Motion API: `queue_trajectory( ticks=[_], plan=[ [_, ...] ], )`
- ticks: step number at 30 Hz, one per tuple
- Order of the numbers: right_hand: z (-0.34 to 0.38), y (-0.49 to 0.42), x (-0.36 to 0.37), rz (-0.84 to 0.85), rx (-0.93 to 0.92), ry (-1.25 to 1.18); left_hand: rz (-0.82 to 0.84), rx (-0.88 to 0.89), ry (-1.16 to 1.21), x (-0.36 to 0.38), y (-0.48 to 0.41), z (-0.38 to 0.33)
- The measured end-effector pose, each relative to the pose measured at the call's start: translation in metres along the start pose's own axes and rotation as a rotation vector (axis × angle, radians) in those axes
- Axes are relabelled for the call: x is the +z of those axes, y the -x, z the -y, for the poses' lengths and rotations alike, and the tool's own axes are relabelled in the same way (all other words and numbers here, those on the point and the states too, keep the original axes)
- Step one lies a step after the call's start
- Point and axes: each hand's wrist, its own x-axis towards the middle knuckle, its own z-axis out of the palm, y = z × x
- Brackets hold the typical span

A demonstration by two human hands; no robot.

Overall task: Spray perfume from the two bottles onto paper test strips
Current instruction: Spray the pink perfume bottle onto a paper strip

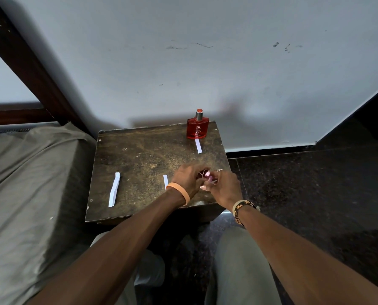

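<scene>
Currently, both hands meet over the near right part of the desk (139, 155), a small dark wooden top set against the wall. The left hand (187, 179) has its fingers curled round the upper part of a small pink bottle (206, 174). The right hand (224, 188) closes on the same item from the other side, thumb and fingers pinched in towards it. Most of the bottle is hidden by the fingers, and only its shiny pink top and a little of the body show. A pale sliver sits between the two thumbs; whether it is paper cannot be told.

The red bottle (198, 127) stands upright at the far right edge of the desk, close to the wall and well apart from the hands. One paper strip (198, 145) lies flat just in front of it. A second strip (165, 181) lies just beside the left wrist, partly covered by it. A third, longer strip (114, 190) lies near the left edge of the desk.

An orange wristband (181, 192) is on the left wrist, a patterned band (240, 209) on the right wrist, and a ring (219, 170) on a right finger. A bed (29, 183) with a grey sheet stands left of the desk, on a dark floor (315, 194).
</scene>
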Motion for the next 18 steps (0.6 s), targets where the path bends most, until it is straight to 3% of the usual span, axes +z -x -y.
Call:
queue_trajectory(
  ticks=[7, 18],
  plan=[
    [0.007, 0.005, -0.006, -0.003, -0.008, -0.019, 0.029, -0.014, 0.056, -0.010, 0.001, -0.007],
    [0.036, 0.021, -0.035, -0.105, -0.218, -0.052, -0.072, -0.065, 0.069, -0.048, 0.017, -0.016]
  ],
)
